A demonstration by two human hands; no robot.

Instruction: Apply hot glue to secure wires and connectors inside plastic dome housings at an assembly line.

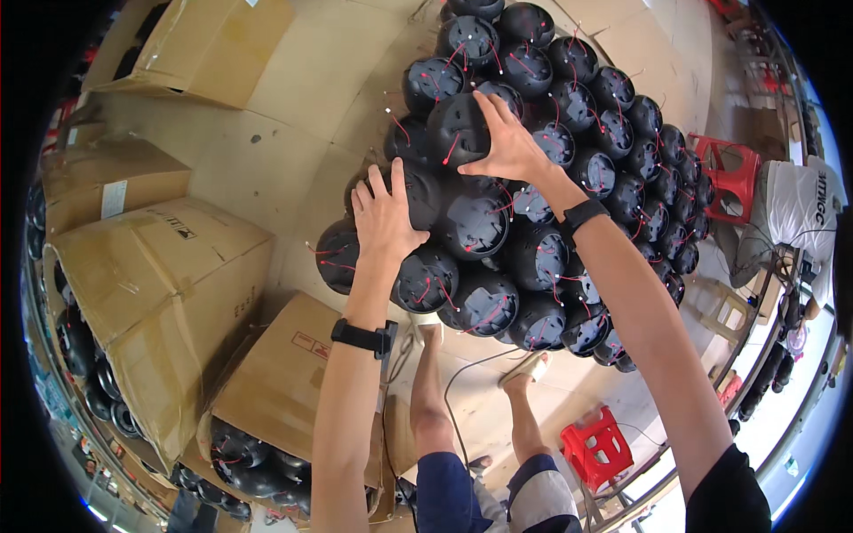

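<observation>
I press my left hand [384, 218] flat and open on a near black housing [418, 191] to steady the stack [569, 178]. My right hand [506, 147], fingers spread, cups a farther housing [458, 129] on top. Cardboard boxes [160, 293] stand left.

The left hand [385, 218] covers part of the black round housing [418, 191] under its palm, so how the fingers grip it cannot be told. The right hand [508, 142] hides the right side of the upper housing [455, 129] it rests on. The stack of black housings [569, 195] conceals whatever carries it, and its far top is cut off by the picture's edge. At the right rim, a seated person [800, 209] is cut off and bent by the lens. The open cardboard boxes [160, 293] at the near left hide most of the dark parts [244, 462] inside them. The far-right background is too small to read.
</observation>
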